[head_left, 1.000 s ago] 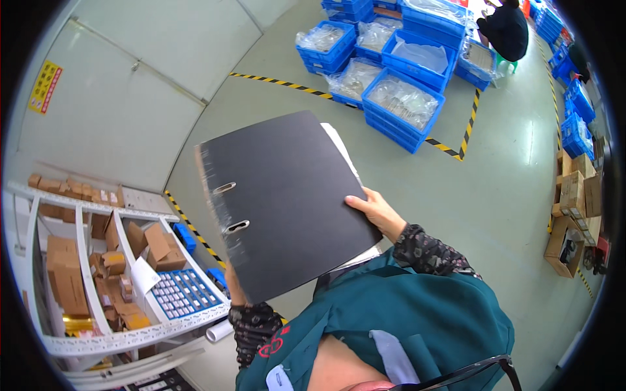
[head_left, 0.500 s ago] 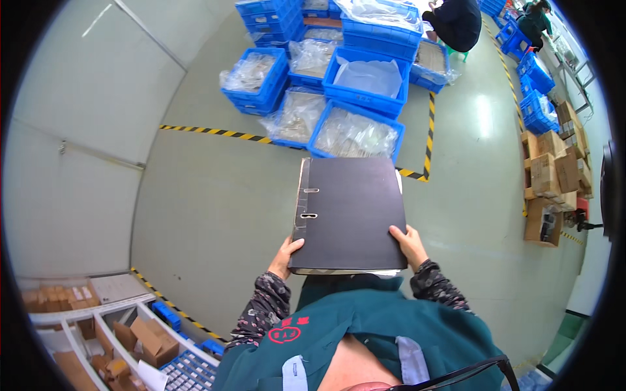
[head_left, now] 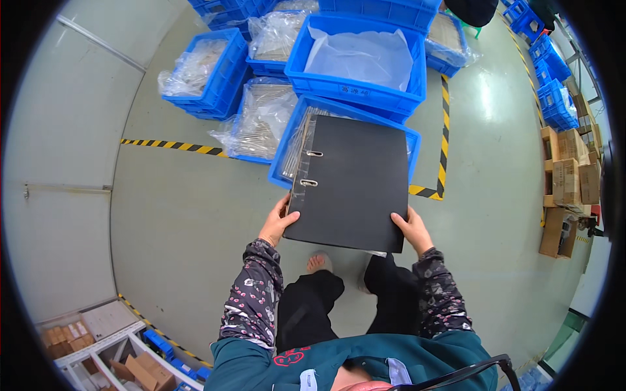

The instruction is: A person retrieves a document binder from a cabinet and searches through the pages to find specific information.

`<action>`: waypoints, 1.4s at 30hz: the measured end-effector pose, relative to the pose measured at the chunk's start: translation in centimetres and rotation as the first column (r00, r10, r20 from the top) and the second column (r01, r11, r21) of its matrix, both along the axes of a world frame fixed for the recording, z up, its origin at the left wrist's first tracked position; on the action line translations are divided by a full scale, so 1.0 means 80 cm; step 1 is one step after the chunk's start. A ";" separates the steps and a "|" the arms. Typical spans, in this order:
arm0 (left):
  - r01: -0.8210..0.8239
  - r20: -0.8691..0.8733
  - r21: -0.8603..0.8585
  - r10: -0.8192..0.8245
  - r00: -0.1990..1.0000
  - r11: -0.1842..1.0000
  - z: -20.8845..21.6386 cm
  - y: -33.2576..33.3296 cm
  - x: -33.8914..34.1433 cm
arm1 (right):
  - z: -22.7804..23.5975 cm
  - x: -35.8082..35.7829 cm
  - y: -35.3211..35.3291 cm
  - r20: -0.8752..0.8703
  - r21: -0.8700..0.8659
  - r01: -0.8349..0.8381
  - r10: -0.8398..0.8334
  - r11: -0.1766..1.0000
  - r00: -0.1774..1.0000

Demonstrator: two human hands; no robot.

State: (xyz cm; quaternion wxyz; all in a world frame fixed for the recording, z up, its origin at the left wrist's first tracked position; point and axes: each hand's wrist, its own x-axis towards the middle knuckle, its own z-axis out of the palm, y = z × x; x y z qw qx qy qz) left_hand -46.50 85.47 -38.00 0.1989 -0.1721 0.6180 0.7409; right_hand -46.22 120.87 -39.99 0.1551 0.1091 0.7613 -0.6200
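Observation:
A black ring binder [head_left: 352,182] lies flat across both my hands, its cover up and its taped spine edge with two metal-rimmed slots toward the left. My left hand [head_left: 279,220] grips its near left corner, thumb on the cover. On the near right edge my right hand [head_left: 413,229] clasps it the same way, fingers underneath and mostly hidden. The binder's far part overlaps a blue crate [head_left: 282,163] holding plastic-wrapped flat pieces; whether it touches the crate I cannot tell.
Farther off stands a larger blue crate [head_left: 355,91] lined with a white sheet. More blue crates [head_left: 208,78] with bagged contents are stacked to the left. Yellow-black tape [head_left: 176,146] marks the floor. Cardboard boxes [head_left: 566,176] line the right side; a shelf unit [head_left: 98,352] stands lower left.
I have moved forward to the crates, which now look nearer and larger. The binder has come over the near crate, still in both hands. My legs and feet now show.

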 end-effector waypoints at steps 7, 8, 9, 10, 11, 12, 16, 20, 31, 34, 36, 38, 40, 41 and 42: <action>-0.134 -0.329 -0.927 -0.587 0.740 0.351 0.029 0.022 -0.013 | 0.103 -0.052 0.002 -0.525 0.155 0.063 0.028 0.986 0.850; -0.148 -0.336 -0.926 -0.581 0.741 0.347 0.037 0.033 -0.012 | 0.119 -0.045 -0.006 -0.671 -0.059 0.046 -0.073 0.997 0.738; -0.057 -0.271 -0.950 -0.716 0.643 0.308 0.046 0.044 -0.010 | 0.117 -0.031 -0.001 -0.809 -0.342 -0.164 -0.201 0.925 0.553; 0.032 -0.201 -0.967 -0.832 0.517 0.254 0.051 0.057 -0.010 | 0.126 -0.023 0.001 -0.811 -0.341 -0.164 -0.202 0.926 0.548; 0.100 -0.156 -0.969 -0.868 0.472 0.228 0.051 0.071 -0.011 | 0.136 -0.013 0.004 -0.921 -0.216 -0.245 -0.114 0.945 0.372; 0.111 -0.134 -0.973 -0.891 0.434 0.200 0.048 0.079 -0.005 | 0.148 -0.004 0.004 -0.983 -0.093 -0.312 -0.037 0.945 0.180; 0.002 -0.109 -0.993 -0.920 0.376 0.118 0.022 0.091 0.002 | 0.204 0.014 0.023 -0.915 0.360 -0.432 0.402 0.827 0.007; -0.047 -0.095 -0.995 -0.915 0.393 0.083 0.013 0.099 -0.001 | 0.174 0.009 0.024 -0.995 0.093 -0.179 0.082 0.979 -0.063; -0.103 -0.083 -0.994 -0.908 0.411 0.044 0.029 0.099 -0.004 | 0.187 -0.022 0.021 -0.709 0.120 -0.613 -0.364 0.781 -0.604; -0.167 -0.329 -0.944 -0.824 0.461 0.283 0.037 0.088 -0.007 | 0.171 0.030 0.030 -0.893 -0.340 -0.158 -0.371 0.927 -0.257; -0.166 -0.615 -0.733 -0.537 0.578 0.660 0.044 0.072 -0.009 | 0.160 0.022 0.021 -0.918 -0.355 -0.042 -0.357 0.934 -0.171; -0.286 -0.741 -0.508 -0.243 0.626 0.813 0.026 0.023 -0.003 | 0.142 0.017 0.032 -0.957 -0.287 -0.216 -0.289 0.933 0.023; -0.526 -0.822 -0.280 0.082 0.563 0.803 0.026 -0.014 -0.001 | 0.106 0.014 0.020 -0.829 -0.509 0.069 -0.510 0.858 0.228; -0.647 -0.784 -0.026 0.386 0.487 0.762 0.034 -0.014 -0.013 | 0.090 0.004 0.014 -0.893 -0.312 0.106 -0.329 0.944 0.307; -0.665 -0.786 -0.040 0.388 0.481 0.745 0.035 -0.028 -0.018 | 0.070 -0.009 0.007 -0.836 -0.257 0.106 -0.276 0.961 0.475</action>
